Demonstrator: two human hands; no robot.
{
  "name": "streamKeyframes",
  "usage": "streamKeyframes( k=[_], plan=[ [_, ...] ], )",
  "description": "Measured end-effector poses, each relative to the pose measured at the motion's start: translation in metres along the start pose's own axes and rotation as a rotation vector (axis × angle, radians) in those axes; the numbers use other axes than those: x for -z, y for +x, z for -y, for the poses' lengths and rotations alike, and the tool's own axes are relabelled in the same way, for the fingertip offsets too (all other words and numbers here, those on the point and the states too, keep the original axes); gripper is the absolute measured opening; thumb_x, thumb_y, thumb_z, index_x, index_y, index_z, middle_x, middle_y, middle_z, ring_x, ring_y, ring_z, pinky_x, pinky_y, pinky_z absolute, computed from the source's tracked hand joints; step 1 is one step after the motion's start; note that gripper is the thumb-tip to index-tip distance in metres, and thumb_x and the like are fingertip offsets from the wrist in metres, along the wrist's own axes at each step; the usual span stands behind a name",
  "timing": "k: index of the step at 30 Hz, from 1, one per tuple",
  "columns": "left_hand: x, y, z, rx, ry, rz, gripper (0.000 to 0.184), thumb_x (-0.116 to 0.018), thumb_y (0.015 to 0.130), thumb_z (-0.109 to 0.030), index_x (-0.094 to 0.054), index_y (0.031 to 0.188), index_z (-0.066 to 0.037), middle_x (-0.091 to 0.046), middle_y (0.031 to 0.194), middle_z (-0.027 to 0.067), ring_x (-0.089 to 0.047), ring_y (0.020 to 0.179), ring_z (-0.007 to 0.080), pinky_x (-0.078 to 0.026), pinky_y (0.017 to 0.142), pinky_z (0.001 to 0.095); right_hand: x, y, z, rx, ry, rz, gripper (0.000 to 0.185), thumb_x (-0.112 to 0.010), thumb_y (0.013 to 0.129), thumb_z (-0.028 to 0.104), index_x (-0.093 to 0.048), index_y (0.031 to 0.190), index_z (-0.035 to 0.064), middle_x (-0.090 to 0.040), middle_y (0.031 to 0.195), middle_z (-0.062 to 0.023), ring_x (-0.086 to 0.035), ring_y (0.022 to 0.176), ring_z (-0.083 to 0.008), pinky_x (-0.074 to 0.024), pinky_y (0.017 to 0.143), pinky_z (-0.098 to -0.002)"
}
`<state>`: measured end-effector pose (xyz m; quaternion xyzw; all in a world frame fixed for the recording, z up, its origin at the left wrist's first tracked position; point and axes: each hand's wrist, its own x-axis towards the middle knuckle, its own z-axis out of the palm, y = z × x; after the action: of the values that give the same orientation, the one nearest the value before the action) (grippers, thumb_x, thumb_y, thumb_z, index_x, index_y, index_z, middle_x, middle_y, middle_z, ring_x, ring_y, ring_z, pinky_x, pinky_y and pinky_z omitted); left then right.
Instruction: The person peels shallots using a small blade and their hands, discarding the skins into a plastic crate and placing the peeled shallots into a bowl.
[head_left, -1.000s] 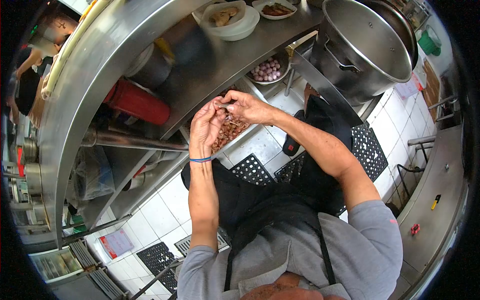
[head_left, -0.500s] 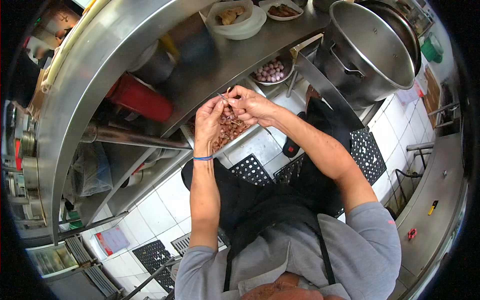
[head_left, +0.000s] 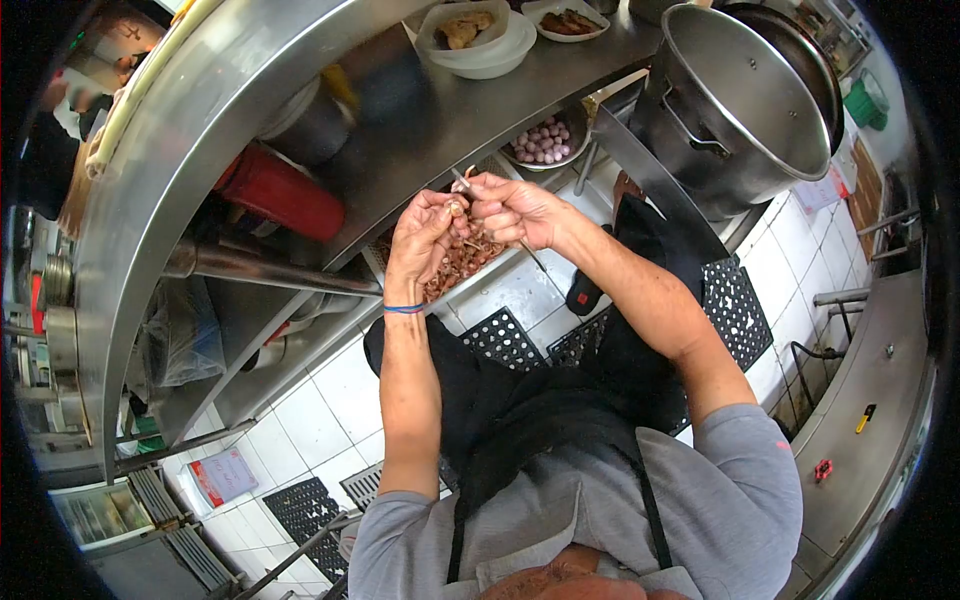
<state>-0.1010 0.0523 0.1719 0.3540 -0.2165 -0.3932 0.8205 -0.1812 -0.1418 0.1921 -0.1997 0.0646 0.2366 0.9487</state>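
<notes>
1. Beneath and beside a long steel counter, the person sits low, both forearms reaching forward to meet near its edge
2. Tall steel pot off to the right, well apart from both hands
3. Shallow tray under the hands, half tucked below the counter; reddish-brown shallots, by the look of them, spread inside
4. Round bowl beyond the tray and to the right, holding smooth purple bulbs; right hand is the nearer of the two to it
5. Left hand raised over the tray, fingers curled, thumb and fingertips pinched together on one small piece
6. Right hand just beside it, folded into a loose fist around a slim tool, no gap left in the grip
7. That tool, seemingly a small knife, runs slantwise through the fist: pale end pointing up and left, dark end emerging down and right
8. Pinched piece, likely a single shallot: left of the right fist, just on the near side of the knife's pale end; whether blade and piece touch, cannot tell; its own long axis too small to read
</notes>
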Motion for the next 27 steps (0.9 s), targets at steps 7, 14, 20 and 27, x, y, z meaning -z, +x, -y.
streamKeyframes(
  k=[7,14,20,27],
  plan=[
    [-0.005,-0.006,-0.011,-0.026,0.003,-0.010,0.024,-0.059,0.092,-0.004,-0.054,0.114,0.000,-0.061,0.111,0.0160,-0.059,0.087,0.0175,-0.052,0.076,0.0307,0.015,0.002,0.013,0.103,-0.252,-0.357,0.005,-0.047,0.098,0.013,-0.045,0.103,0.0126,-0.045,0.067,0.0009,-0.025,0.041,-0.0036,-0.0170,0.033,-0.0202],
    [-0.004,-0.004,-0.013,-0.035,0.071,-0.080,0.029,-0.060,0.091,-0.004,-0.052,0.119,0.002,-0.061,0.111,0.0161,-0.059,0.090,0.0164,-0.052,0.081,0.0294,0.103,0.034,-0.012,-0.092,-0.852,-0.777,0.023,-0.046,0.100,0.026,-0.054,0.088,0.0082,-0.050,0.066,0.0002,-0.027,0.039,-0.0052,-0.0180,0.032,-0.0219],
    [0.007,-0.004,-0.007,-0.057,0.094,-0.177,0.028,-0.061,0.091,-0.004,-0.053,0.118,0.000,-0.062,0.109,0.0137,-0.057,0.080,0.0129,-0.048,0.071,0.0268,0.137,0.036,-0.008,-0.197,-0.950,-0.816,0.014,-0.052,0.093,0.021,-0.054,0.088,0.0079,-0.052,0.062,-0.0002,-0.033,0.039,-0.0061,-0.0204,0.031,-0.0231],
    [0.018,0.001,-0.004,0.012,0.036,-0.173,0.025,-0.061,0.092,-0.008,-0.057,0.116,0.000,-0.063,0.105,0.0119,-0.057,0.076,0.0121,-0.049,0.068,0.0263,0.138,0.039,-0.009,-0.100,-0.911,-0.871,0.012,-0.049,0.087,0.009,-0.058,0.081,0.0025,-0.054,0.058,-0.0056,-0.037,0.035,-0.0109,-0.0215,0.029,-0.0296]
  ],
)
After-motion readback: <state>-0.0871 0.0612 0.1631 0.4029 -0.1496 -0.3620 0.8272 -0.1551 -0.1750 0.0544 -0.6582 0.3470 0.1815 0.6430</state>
